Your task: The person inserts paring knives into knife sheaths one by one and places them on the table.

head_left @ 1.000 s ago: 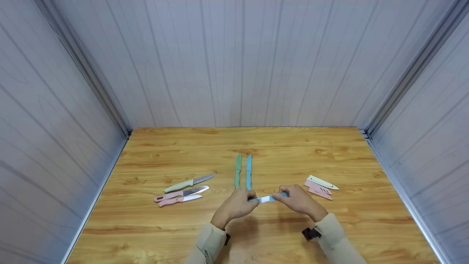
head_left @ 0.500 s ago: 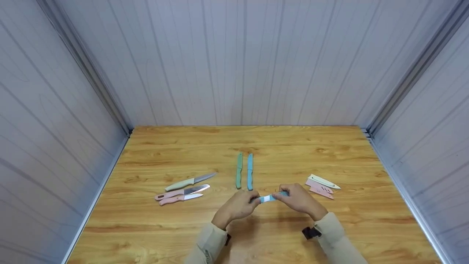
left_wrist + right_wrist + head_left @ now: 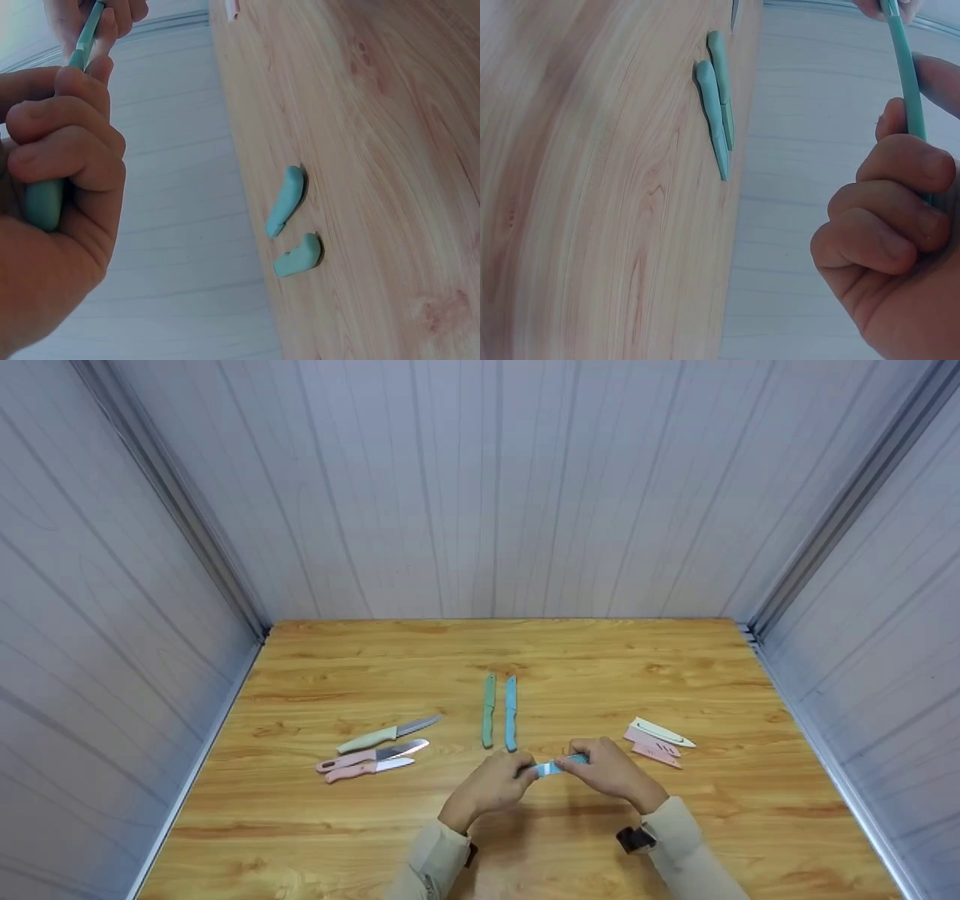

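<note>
My left hand (image 3: 491, 784) curls its fingers round the handle of a blue paring knife (image 3: 45, 204), whose rounded end pokes out of the fist in the left wrist view. My right hand (image 3: 611, 771) grips a blue blade sheath (image 3: 906, 75) that covers most of the blade. Between the two hands a short strip of bright blade shows in the head view. Just beyond the left hand lie a sheathed green knife (image 3: 488, 712) and a sheathed blue knife (image 3: 511, 714), side by side.
On the left of the wooden table (image 3: 300, 840) lie a bare cream-handled knife (image 3: 371, 739) and two bare pink-handled knives, one a paring knife (image 3: 352, 772). To the right, a white sheath (image 3: 664, 732) lies by pink sheaths (image 3: 656, 750). Panelled walls (image 3: 495, 495) enclose the table.
The strip of bare blade between the hands has become shorter. My left hand has shifted slightly right toward the right hand, which stays nearly in place.
</note>
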The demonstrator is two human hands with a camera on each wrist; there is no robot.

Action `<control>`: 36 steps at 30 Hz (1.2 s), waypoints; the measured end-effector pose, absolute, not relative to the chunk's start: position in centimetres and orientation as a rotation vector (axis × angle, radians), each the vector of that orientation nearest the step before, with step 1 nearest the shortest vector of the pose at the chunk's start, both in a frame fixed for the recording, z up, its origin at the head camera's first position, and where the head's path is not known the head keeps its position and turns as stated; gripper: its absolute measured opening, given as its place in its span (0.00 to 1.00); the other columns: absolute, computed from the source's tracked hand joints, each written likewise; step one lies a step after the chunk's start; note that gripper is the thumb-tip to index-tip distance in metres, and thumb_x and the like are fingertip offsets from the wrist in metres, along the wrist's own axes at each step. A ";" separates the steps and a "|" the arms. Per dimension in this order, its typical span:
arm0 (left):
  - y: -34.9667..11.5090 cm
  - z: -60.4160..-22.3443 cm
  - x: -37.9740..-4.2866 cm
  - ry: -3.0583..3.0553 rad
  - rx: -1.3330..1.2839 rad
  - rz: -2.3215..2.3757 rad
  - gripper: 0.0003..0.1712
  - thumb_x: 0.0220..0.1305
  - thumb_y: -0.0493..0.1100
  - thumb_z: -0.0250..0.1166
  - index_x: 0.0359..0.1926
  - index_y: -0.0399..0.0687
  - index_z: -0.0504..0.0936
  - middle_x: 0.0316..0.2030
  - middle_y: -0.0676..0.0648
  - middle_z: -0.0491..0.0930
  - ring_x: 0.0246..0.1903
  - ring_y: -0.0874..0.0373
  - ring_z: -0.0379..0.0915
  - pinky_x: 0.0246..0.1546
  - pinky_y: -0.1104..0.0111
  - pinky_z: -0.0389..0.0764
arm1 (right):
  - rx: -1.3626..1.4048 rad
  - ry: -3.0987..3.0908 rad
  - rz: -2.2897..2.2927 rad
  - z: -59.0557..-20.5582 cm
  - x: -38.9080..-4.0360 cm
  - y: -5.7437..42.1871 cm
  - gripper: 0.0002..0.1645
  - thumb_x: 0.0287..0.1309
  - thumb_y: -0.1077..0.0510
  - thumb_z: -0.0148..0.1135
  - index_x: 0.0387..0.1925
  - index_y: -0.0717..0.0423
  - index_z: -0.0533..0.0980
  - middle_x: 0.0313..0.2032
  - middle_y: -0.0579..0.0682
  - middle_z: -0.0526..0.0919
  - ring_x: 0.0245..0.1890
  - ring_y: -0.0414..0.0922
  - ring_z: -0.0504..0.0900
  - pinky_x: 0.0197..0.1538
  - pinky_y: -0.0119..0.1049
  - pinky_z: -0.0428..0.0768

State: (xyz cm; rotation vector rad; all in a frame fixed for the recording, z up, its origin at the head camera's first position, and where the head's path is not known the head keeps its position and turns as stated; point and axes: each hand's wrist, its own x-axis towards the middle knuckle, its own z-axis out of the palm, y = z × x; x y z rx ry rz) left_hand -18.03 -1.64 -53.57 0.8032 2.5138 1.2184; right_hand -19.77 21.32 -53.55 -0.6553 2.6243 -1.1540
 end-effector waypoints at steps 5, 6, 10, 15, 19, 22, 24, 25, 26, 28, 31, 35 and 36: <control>-1.5 -53.6 -18.0 2.525 0.809 1.209 0.12 0.71 0.44 0.53 0.36 0.44 0.80 0.18 0.56 0.66 0.15 0.66 0.58 0.19 0.74 0.63 | -0.661 2.615 -1.171 -53.5 -19.7 21.0 0.24 0.61 0.39 0.56 0.20 0.50 0.67 0.15 0.38 0.58 0.15 0.35 0.53 0.22 0.28 0.58; -1.5 -53.6 -18.0 2.525 0.808 1.208 0.12 0.71 0.44 0.53 0.36 0.44 0.80 0.18 0.56 0.66 0.15 0.66 0.58 0.19 0.74 0.63 | -0.663 2.614 -1.172 -53.5 -19.7 21.0 0.24 0.61 0.38 0.57 0.20 0.50 0.67 0.15 0.38 0.58 0.15 0.35 0.54 0.22 0.28 0.58; -1.4 -53.6 -18.1 2.526 0.800 1.210 0.12 0.71 0.43 0.53 0.35 0.44 0.80 0.18 0.56 0.67 0.15 0.66 0.59 0.19 0.74 0.64 | -0.671 2.617 -1.183 -53.5 -19.8 20.9 0.24 0.60 0.38 0.57 0.20 0.49 0.67 0.15 0.37 0.58 0.16 0.34 0.54 0.22 0.28 0.58; -1.3 -53.7 -18.1 2.532 0.795 1.227 0.12 0.71 0.43 0.53 0.34 0.45 0.79 0.18 0.56 0.66 0.15 0.66 0.58 0.18 0.74 0.63 | -0.603 2.554 -1.291 -53.5 -19.8 21.1 0.19 0.61 0.43 0.60 0.24 0.52 0.74 0.15 0.40 0.64 0.15 0.36 0.57 0.21 0.29 0.60; -1.3 -53.9 -18.1 2.533 0.772 1.244 0.11 0.71 0.43 0.53 0.35 0.44 0.79 0.18 0.56 0.66 0.16 0.66 0.58 0.18 0.74 0.62 | -0.491 2.462 -1.413 -53.6 -19.9 21.4 0.15 0.61 0.48 0.62 0.28 0.56 0.79 0.18 0.51 0.75 0.14 0.37 0.60 0.20 0.29 0.63; -1.5 -54.0 -18.0 2.534 0.755 1.254 0.11 0.71 0.43 0.53 0.36 0.43 0.79 0.19 0.56 0.66 0.16 0.66 0.58 0.19 0.74 0.62 | -0.432 2.386 -1.519 -53.7 -20.0 21.8 0.13 0.60 0.51 0.63 0.31 0.59 0.79 0.23 0.55 0.79 0.16 0.38 0.64 0.22 0.29 0.66; -1.6 -54.0 -18.0 2.530 0.748 1.268 0.11 0.72 0.43 0.52 0.36 0.44 0.79 0.19 0.56 0.66 0.16 0.66 0.58 0.19 0.74 0.62 | -0.401 2.308 -1.624 -53.9 -20.1 21.9 0.14 0.60 0.54 0.63 0.32 0.64 0.79 0.24 0.54 0.79 0.17 0.38 0.66 0.23 0.29 0.67; -1.7 -54.0 -18.0 2.524 0.752 1.280 0.11 0.72 0.43 0.52 0.35 0.45 0.79 0.18 0.56 0.66 0.16 0.66 0.58 0.18 0.74 0.62 | -0.393 2.263 -1.683 -54.0 -20.1 21.9 0.14 0.60 0.56 0.63 0.32 0.67 0.78 0.23 0.53 0.78 0.18 0.38 0.66 0.23 0.29 0.67; -1.7 -54.0 -18.0 2.517 0.757 1.292 0.11 0.72 0.43 0.52 0.35 0.46 0.78 0.17 0.56 0.65 0.15 0.66 0.57 0.18 0.74 0.61 | -0.383 2.217 -1.742 -54.1 -20.1 21.8 0.13 0.61 0.58 0.62 0.32 0.69 0.77 0.23 0.52 0.78 0.18 0.39 0.66 0.24 0.29 0.67; -1.7 -54.0 -18.0 2.505 0.772 1.322 0.11 0.72 0.43 0.51 0.34 0.47 0.77 0.17 0.57 0.64 0.14 0.66 0.56 0.17 0.74 0.61 | -0.363 2.128 -1.856 -54.3 -20.1 21.6 0.11 0.61 0.62 0.61 0.32 0.71 0.76 0.22 0.50 0.76 0.18 0.39 0.66 0.24 0.30 0.66; -1.7 -53.9 -18.1 2.506 0.796 1.353 0.11 0.73 0.43 0.50 0.33 0.48 0.75 0.16 0.57 0.62 0.13 0.66 0.54 0.16 0.74 0.59 | -0.305 1.985 -2.008 -54.4 -20.0 21.1 0.07 0.63 0.65 0.58 0.32 0.68 0.76 0.21 0.50 0.76 0.19 0.40 0.69 0.26 0.31 0.67; -1.4 -53.9 -18.1 2.516 0.780 1.369 0.11 0.74 0.45 0.49 0.33 0.49 0.73 0.18 0.57 0.64 0.14 0.66 0.56 0.18 0.73 0.61 | -0.190 1.787 -2.194 -54.3 -19.7 20.3 0.08 0.64 0.65 0.56 0.29 0.61 0.77 0.22 0.51 0.78 0.23 0.41 0.74 0.29 0.31 0.71; -1.4 -53.9 -18.1 2.512 0.771 1.378 0.11 0.74 0.45 0.49 0.34 0.49 0.73 0.18 0.57 0.65 0.15 0.66 0.57 0.18 0.74 0.61 | -0.182 1.753 -2.222 -54.3 -19.6 20.1 0.09 0.64 0.65 0.55 0.28 0.59 0.77 0.23 0.51 0.78 0.24 0.41 0.75 0.30 0.31 0.72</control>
